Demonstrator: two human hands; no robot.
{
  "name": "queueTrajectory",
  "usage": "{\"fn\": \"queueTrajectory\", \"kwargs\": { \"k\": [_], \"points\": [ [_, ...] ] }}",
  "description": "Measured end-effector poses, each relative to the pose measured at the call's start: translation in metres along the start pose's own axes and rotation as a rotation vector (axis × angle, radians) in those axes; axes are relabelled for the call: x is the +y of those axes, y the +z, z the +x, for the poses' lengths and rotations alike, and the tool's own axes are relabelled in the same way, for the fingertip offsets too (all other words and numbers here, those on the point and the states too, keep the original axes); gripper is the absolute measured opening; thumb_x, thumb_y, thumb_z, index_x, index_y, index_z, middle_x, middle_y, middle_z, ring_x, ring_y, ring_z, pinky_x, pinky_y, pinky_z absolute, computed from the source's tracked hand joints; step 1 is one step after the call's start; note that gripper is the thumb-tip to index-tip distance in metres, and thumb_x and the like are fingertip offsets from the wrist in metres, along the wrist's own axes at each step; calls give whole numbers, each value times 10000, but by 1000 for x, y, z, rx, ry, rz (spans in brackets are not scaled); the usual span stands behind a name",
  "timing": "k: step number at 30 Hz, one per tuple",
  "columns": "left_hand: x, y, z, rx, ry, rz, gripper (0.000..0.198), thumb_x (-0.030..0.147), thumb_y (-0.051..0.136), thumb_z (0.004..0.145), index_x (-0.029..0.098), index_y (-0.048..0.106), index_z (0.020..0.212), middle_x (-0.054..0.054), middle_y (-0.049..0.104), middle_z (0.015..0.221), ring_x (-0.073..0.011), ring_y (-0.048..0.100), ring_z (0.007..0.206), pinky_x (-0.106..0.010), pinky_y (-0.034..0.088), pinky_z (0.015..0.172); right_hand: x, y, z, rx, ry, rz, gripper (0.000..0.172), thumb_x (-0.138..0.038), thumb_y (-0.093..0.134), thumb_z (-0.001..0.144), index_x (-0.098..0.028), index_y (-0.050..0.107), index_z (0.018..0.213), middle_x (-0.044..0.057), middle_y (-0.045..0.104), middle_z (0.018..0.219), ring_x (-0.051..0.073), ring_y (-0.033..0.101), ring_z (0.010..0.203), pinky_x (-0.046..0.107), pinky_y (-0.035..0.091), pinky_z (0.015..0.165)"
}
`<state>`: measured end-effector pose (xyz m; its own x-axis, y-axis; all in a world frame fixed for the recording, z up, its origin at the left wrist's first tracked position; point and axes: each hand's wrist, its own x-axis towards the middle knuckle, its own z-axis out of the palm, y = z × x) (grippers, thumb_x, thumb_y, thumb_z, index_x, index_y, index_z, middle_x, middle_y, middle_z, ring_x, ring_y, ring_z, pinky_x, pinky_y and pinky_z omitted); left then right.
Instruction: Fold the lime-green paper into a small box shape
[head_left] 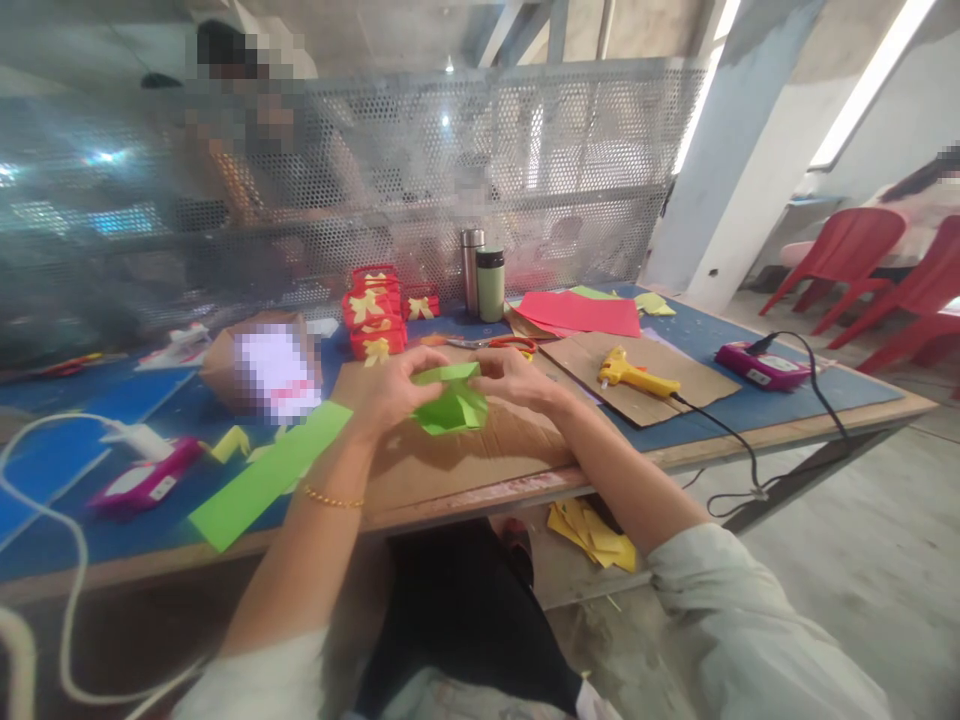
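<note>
Between my two hands is a folded piece of green paper (451, 405), shaped like a small open box, held just above a brown cardboard sheet (480, 462). My left hand (396, 390) grips its left side with thumb and fingers. On the opposite side, my right hand (517, 378) pinches the upper right edge. A long green paper strip (262, 478) lies on the table beside my left forearm. Behind my hands are orange-handled scissors (510, 345), partly hidden.
Red boxes with gold bows (373, 310) are stacked at the back, near two flasks (491, 285). A yellow glue gun (637, 376) rests on cardboard at right, its cord trailing over the edge. Purple power strips (765, 365) sit at both sides. Red paper (581, 312) lies behind.
</note>
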<state>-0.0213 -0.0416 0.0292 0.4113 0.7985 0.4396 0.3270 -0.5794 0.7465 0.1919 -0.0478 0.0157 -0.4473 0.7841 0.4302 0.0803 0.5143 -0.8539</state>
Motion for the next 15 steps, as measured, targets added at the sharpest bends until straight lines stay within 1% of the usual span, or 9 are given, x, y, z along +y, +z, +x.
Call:
{"fn": "queueTrajectory", "kwargs": {
  "k": [2,5,11,15],
  "points": [
    [3,-4,-1,40,2,21,227,279,739,741,184,711,944,-42,733,938,-180,663,887,-284,531,819,-5,-7,-2,10,32,38,179,-335,636,732,-164,636,782,0,615,703,120,552,649,250,440,604],
    [6,-8,-1,79,15,29,237,282,742,731,175,702,939,-49,738,951,-190,670,898,-292,536,832,-13,-17,-7,3,68,26,170,-315,644,727,-157,668,785,13,654,709,123,587,643,261,476,627],
    [2,-11,0,124,13,-49,281,300,756,707,171,697,950,-64,747,979,-199,686,904,-294,553,802,-19,-28,-12,-158,152,-67,180,-331,660,737,-154,682,711,23,680,667,123,608,607,254,492,605],
    [-2,-14,0,155,24,-13,281,298,769,707,171,714,951,-70,754,994,-206,690,927,-293,548,806,-15,-28,-11,-189,150,-106,179,-325,643,748,-154,683,716,20,682,670,119,613,598,245,481,588]
  ]
}}
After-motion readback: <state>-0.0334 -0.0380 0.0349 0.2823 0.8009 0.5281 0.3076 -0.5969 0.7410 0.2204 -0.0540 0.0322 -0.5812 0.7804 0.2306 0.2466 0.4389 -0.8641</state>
